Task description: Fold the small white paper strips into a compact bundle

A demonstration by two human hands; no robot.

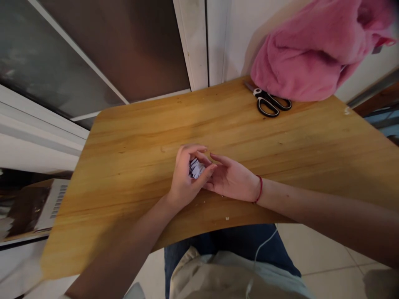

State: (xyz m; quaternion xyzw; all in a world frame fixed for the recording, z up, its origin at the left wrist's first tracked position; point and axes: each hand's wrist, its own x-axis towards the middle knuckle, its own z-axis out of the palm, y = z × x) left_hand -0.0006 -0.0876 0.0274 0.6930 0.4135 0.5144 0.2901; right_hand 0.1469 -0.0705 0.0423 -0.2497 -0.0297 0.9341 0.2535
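While small white pieces (196,168) are cupped in the curled left hand (183,176), its thumb overlapping the fingers of the open, upturned right hand (233,180), ringed by a red bracelet (260,189), black-handled scissors (268,106) and a pink plush article (302,62) are placed toward the wooden table's (140,137) far edge.

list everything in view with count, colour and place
white pieces: several, white, cupped at the hands
table: one, yellow-brown, under the hands
scissors: one pair, black and white handles, table's far right
plush item: one, pink, behind scissors
scrap: one, white, table's near edge
box: one, brown and white, left of table
floor: one, pale tiles, below
bracelet: one, red, right wrist
jeans: one pair, blue, below table edge
left hand: one, bare, around pieces
right hand: one, bare, against left
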